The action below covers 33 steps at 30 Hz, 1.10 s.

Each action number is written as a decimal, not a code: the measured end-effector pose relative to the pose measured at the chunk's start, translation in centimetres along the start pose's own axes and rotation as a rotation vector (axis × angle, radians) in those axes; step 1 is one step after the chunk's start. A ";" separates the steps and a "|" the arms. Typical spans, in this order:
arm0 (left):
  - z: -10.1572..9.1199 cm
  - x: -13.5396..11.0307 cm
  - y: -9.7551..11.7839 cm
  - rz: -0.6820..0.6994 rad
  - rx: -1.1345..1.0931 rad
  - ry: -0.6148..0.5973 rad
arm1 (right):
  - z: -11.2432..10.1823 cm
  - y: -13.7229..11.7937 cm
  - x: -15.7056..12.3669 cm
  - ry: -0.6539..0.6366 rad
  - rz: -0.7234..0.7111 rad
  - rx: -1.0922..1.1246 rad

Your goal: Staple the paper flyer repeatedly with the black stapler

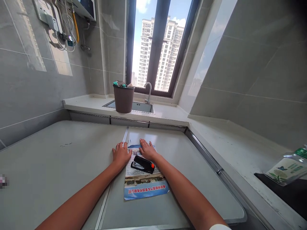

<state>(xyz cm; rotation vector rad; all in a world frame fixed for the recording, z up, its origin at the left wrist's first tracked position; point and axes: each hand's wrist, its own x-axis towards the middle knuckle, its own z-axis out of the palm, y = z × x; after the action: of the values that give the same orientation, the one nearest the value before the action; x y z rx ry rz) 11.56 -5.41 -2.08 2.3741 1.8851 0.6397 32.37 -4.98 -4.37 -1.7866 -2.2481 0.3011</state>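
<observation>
A printed leaflet (144, 185) with a blue band lies on the grey table (62, 159) in front of me. A black stapler (143, 164) with an orange end rests on top of the leaflet. My left hand (121, 154) lies flat at the leaflet's far left corner, fingers stretched out. My right hand (147, 149) presses flat on the leaflet's far edge, just beyond the stapler, fingers spread. Neither hand holds anything.
A brown bucket (123, 98) stands on the white counter (91, 104) by a small sink (141, 107) and tap (148, 91) under the window. A clear plastic bottle (289, 167) lies at the right edge. Tiled walls enclose both sides.
</observation>
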 end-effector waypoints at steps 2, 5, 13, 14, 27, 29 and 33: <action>0.1 -0.3 0.4 0.106 -0.025 0.028 | -0.6 1.9 -1.1 -0.002 0.051 -0.027; 0.3 -0.8 1.0 0.332 -0.140 0.006 | -1.2 4.2 -2.5 0.014 0.120 -0.029; 1.6 -1.8 1.7 0.704 -0.265 -0.123 | -1.4 5.6 -3.5 0.070 0.149 0.052; 1.6 -1.8 1.7 0.709 -0.253 -0.125 | -1.6 5.7 -3.4 0.085 0.145 0.069; 0.3 -2.2 2.2 0.667 -0.252 -0.193 | -7.5 2.2 -12.7 0.041 -0.164 0.372; 0.2 -2.2 2.2 0.656 -0.250 -0.201 | -7.0 1.6 -14.0 0.082 -0.172 0.275; -0.1 -2.2 2.2 0.660 -0.260 -0.219 | -6.0 1.6 -14.1 0.176 -0.176 0.231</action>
<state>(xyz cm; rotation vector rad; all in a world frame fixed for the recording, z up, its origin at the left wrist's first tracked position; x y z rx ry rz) 13.20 -8.08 -1.97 2.7224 0.8530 0.5698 38.80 -18.31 -0.13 -1.4321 -2.1317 0.3384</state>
